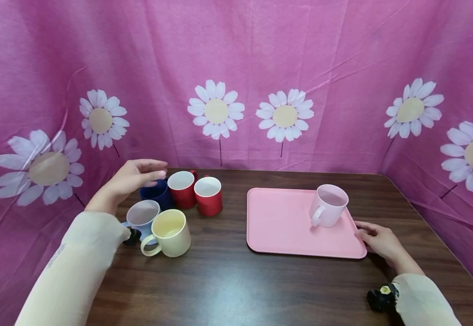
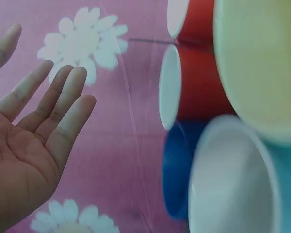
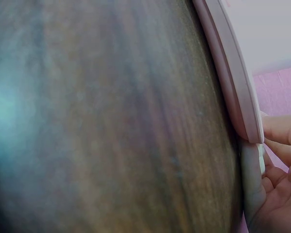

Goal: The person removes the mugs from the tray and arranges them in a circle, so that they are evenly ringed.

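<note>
The left hand [image 1: 132,179] hovers above the dark blue mug [image 1: 156,192] near the surface's [image 1: 228,285] back-left corner, its grip apart: the fingers [image 2: 63,104] are straight and spread, touching nothing (the left wrist view shows the bare palm against the pink flowered cloth [image 1: 260,68]). Around that mug stands a cluster of others. Two red mugs [image 1: 195,192] sit just to its right, side by side and touching. A light blue mug [image 1: 142,215] and a cream mug [image 1: 171,232] stand in front of it, closer to the person, the cream one with its handle turned to the left.

The right hand [image 1: 379,240] rests at the front-right corner of the pink tray [image 1: 285,226], which lies flat on the right half of the surface. Its fingers are relaxed and laid against the tray's rim [image 3: 235,94], the fingertips touching the edge rather than wrapped round it. A pale pink mug [image 1: 327,204] stands upright on the tray near its right edge, handle facing the front-left. Both sleeves are cream, with a small black camera at each wrist.
</note>
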A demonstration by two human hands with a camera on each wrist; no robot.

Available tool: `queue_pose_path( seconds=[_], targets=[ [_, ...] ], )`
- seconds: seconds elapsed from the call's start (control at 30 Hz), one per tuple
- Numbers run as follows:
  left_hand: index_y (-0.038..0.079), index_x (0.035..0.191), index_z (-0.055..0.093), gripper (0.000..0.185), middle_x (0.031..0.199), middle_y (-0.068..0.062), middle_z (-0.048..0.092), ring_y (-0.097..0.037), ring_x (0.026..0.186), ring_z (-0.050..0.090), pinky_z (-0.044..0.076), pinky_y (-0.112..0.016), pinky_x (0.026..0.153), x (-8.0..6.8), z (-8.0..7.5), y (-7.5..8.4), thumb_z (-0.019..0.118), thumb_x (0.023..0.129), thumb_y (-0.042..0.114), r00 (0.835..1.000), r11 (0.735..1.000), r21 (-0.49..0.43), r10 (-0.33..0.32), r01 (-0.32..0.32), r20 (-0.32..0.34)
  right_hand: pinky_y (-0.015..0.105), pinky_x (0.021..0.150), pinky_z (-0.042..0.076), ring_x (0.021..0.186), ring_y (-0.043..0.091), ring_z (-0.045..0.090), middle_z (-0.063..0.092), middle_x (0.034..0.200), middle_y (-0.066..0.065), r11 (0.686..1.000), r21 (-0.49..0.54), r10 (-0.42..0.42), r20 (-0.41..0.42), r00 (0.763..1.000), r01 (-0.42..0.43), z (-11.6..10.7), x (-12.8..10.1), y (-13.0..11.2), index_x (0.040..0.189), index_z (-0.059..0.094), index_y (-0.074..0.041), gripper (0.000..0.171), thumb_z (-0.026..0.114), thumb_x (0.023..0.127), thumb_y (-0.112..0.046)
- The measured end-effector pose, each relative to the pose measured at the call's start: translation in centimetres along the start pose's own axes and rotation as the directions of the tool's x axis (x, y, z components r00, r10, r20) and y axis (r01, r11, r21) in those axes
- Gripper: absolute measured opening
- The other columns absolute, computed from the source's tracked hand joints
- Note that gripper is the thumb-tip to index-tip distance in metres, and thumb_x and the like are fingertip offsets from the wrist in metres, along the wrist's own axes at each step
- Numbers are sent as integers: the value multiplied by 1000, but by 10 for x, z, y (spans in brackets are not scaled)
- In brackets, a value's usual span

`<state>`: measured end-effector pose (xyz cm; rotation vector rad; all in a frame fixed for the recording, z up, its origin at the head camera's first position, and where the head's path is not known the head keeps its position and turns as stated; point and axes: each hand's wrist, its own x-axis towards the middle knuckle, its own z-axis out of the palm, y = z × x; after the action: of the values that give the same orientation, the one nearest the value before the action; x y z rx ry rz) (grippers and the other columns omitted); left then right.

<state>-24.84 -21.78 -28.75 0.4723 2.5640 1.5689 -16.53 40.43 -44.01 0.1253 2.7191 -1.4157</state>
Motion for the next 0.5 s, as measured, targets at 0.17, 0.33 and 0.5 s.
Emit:
queue_pose_path(
  seconds=[0.17,0.33,0.5],
  targets=[
    [-3,133,51,51,130,-23,54,-29,111,58,48,-40,90,24,16,22,66,91,22,1000,999,36,-18,18,20,29,67,55,76,4,58,61,95,14,1000,5,0,-7,1000,0,1,0,1,133,40,16,47,55,96,-10],
    [-1,132,53,48,128,-20,56,-32,112,57,49,-43,89,47,38,34,66,91,21,999,999,41,-23,21,37,28,66,55,76,4,57,61,95,14,1000,0,-3,-6,1000,3,0,0,0,132,40,16,47,55,96,-10],
    [1,129,57,46,123,-17,60,-29,106,61,51,-42,86,70,75,43,69,88,20,999,1000,-10,-8,8,41,29,67,55,77,4,58,62,97,16,1000,6,-1,-8,1000,1,0,-1,0,132,40,16,47,55,96,-10]
  ],
)
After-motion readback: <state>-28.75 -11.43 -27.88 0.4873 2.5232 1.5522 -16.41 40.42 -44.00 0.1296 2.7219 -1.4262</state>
